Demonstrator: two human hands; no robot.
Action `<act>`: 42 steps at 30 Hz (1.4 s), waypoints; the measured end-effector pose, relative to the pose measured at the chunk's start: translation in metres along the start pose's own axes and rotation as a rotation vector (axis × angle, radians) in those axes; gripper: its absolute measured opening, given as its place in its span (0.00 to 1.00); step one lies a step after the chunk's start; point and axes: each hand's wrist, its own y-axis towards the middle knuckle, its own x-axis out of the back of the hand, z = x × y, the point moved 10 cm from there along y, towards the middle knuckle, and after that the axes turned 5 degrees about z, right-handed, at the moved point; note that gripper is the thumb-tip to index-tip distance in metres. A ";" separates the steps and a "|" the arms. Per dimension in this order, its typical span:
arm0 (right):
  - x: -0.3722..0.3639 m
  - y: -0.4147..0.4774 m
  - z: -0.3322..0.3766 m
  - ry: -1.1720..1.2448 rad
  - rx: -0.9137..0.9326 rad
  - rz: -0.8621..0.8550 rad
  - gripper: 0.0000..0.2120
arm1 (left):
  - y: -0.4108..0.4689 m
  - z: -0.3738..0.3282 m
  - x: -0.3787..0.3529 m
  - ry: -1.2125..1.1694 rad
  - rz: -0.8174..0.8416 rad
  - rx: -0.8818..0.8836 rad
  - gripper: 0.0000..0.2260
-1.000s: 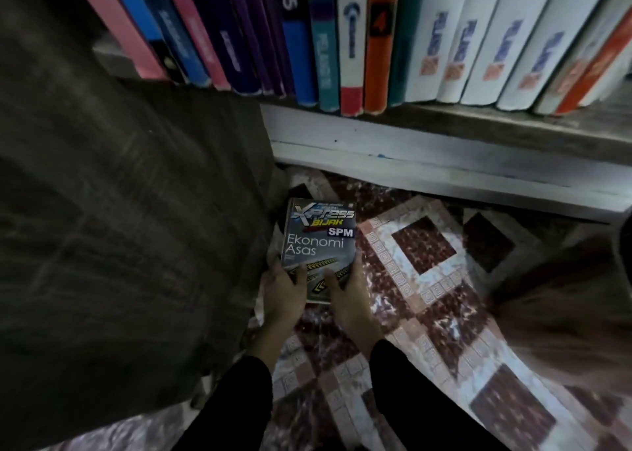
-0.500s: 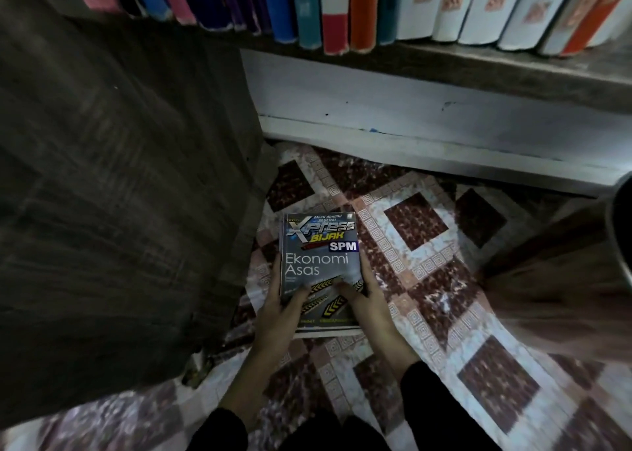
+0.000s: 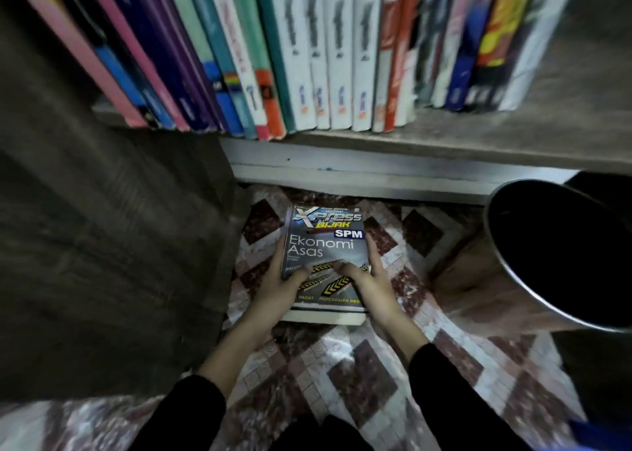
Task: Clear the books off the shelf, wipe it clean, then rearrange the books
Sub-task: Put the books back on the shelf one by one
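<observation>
On my feed both grips are clamped on one book (image 3: 325, 242), the grey one with "Ekonomi Asas" on its cover. The left grip (image 3: 284, 290) takes the book's left edge: its fingers (image 3: 278, 255) run up along that edge and its thumb curls over onto the cover. The right grip (image 3: 367, 279) mirrors it on the right edge, fingers stretched up the side and thumb pressed on the cover near the yellow-and-black chevrons. The two thumbs nearly meet in the middle of the cover. Neither grip has any slack; each is closed round the book.

The book lies face up, title away from me, low over the tiled floor (image 3: 359, 375) and just in front of the shelf (image 3: 444, 143). Pale page edges show under the cover at the near end. I cannot tell whether the book rests on the tiles or hangs just above them, or whether another book lies beneath it.

On the shelf a row of books (image 3: 335, 57) stands upright, spines outward, filling most of its width. A dark wooden panel (image 3: 102, 245) rises at the left. At the right a dark round bin (image 3: 564, 252) with a shiny rim stands near the book, not touching it.
</observation>
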 end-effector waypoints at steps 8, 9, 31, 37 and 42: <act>0.060 -0.091 0.073 0.156 0.124 -0.160 0.30 | -0.064 -0.112 -0.058 0.123 0.266 -0.123 0.26; 0.067 -0.103 0.077 0.164 0.135 -0.184 0.29 | -0.072 -0.119 -0.066 0.149 0.310 -0.132 0.27; 0.208 -0.262 0.236 0.129 0.433 -0.418 0.22 | -0.164 -0.281 -0.201 0.057 0.439 -0.314 0.26; 0.232 -0.217 0.264 0.106 0.353 -0.285 0.21 | -0.135 -0.287 -0.219 -0.185 0.251 -0.344 0.25; 0.244 -0.176 0.266 0.063 0.298 -0.227 0.22 | -0.100 -0.281 -0.230 -0.253 0.137 -0.334 0.25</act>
